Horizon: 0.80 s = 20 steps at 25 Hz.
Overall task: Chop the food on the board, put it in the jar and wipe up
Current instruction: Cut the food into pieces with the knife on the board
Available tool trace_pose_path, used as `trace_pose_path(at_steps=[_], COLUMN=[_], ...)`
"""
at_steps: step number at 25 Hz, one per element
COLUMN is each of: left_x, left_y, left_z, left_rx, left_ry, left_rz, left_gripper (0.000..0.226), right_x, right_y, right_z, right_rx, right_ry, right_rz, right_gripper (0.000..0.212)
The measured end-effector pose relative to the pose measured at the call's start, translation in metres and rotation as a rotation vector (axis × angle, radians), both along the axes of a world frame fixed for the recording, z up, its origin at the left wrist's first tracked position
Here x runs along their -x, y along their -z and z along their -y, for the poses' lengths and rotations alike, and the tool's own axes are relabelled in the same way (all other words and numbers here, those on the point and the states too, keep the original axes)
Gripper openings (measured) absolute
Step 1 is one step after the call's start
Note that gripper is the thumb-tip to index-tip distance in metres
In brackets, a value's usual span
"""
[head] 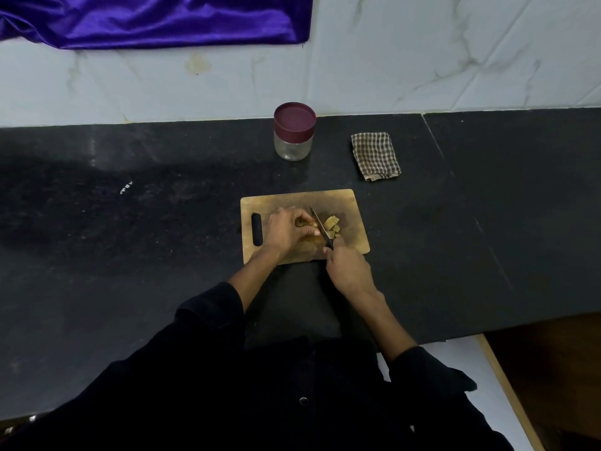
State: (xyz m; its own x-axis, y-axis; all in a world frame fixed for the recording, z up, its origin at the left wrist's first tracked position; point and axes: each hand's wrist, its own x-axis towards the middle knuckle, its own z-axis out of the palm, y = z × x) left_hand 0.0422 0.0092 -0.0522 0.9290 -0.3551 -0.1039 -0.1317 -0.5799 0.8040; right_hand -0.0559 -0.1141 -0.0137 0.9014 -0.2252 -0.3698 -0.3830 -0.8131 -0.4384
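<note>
Yellow-brown food (331, 226): cut chunks lie on the right half of the chopping board (353, 203), just right of the blade; the uncut remainder sits under the left hand, mostly hidden.
Handling, judged: the pieces look small, light and firm enough to hold a clean cut face; likely a little slippery where freshly cut, so pinching a few at a time or scooping them with the blade seems safest.
Left hand (286, 231): curled narrow over the uncut piece, fingertips tucked close to the blade, pressing it onto the board.
Right hand (349, 271): closed around the dark handle of the knife (320, 226), blade angled across the board between the held piece and the loose chunks.
Board: wooden, with a slot handle at its left end, lying near the front edge of the desk (130, 255).
Jar (294, 133): clear with a maroon lid on, standing beyond the board towards the back edge of the desk; the lid has to come off before anything goes in.
Checked cloth (375, 156): folded, just right of the jar, well apart from the board.
In the way: nothing lies between board and jar.
Purple fabric (156, 19): hangs on the wall behind, clear of the work.
</note>
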Motion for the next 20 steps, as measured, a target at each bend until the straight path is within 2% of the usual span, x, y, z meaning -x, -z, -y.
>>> trace_pose_path(at_steps=[13,20], left_x=[-0.002,0.002], left_y=[-0.002,0.000], left_z=[-0.004,-0.005], left_rx=[-0.071,0.000], left_ry=[0.047,0.030], left_rz=[0.078,0.147], left_gripper=[0.022,0.018], right_x=[0.001,-0.030], right_y=[-0.002,-0.004], right_z=[-0.022,-0.027], right_rx=[0.130,0.146], right_ry=[0.069,0.062], right_rz=[0.014,-0.004], right_gripper=[0.020,0.027])
